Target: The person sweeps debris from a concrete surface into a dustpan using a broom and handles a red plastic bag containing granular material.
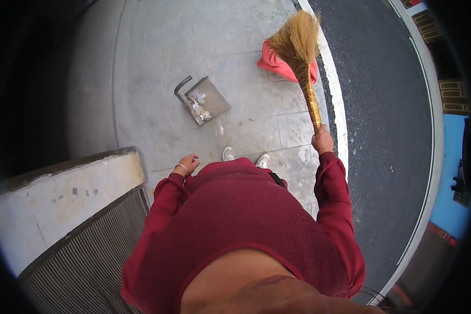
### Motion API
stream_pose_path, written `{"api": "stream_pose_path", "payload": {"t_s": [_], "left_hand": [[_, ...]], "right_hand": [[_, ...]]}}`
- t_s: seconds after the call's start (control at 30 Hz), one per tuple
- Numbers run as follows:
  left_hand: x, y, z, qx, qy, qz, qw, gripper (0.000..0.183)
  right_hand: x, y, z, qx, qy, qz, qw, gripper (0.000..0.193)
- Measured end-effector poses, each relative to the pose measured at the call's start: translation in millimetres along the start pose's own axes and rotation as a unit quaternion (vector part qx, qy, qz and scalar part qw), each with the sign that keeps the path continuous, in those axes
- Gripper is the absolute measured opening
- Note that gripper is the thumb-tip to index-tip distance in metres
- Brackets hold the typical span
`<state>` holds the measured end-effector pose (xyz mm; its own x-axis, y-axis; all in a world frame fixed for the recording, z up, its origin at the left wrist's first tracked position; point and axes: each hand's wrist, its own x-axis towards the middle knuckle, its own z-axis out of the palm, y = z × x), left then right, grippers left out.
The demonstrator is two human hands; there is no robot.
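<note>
My right hand (323,140) is closed around the golden-wrapped handle of a straw broom (304,49). The broom is raised, its bristles pointing up and away over a red bag (277,65). At my left side, my left hand (190,164) hangs with loosely bent fingers and nothing visible in it; a bracelet circles the wrist. A metal dustpan (214,97) with a dark curved handle rests on the pavement ahead of my feet. Crumpled pale litter (199,106) lies inside the dustpan.
Grey paving (162,47) runs ahead of me. To the right, a white-edged kerb (336,86) borders a dark asphalt road (382,120). On my left stand a low whitish wall (78,193) and a ribbed metal shutter or grille (89,254). A blue wall (451,172) shows across the road.
</note>
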<state>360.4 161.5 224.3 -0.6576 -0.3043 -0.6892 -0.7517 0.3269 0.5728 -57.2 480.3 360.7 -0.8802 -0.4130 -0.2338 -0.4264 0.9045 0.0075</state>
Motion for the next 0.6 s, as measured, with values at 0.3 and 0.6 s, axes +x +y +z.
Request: {"api": "stream_pose_path", "payload": {"t_s": [0.3,0.6], "left_hand": [[-18,-9,-9,-0.027,-0.002,-0.026,0.999,0.035],[-6,-11,12,-0.016,-0.002,-0.013,1.0,0.033]], "right_hand": [[16,-23,65,-0.006,-0.094,0.058,0.994,0.024],[-14,4,-11,-0.011,-0.004,0.02,1.0,0.034]]}}
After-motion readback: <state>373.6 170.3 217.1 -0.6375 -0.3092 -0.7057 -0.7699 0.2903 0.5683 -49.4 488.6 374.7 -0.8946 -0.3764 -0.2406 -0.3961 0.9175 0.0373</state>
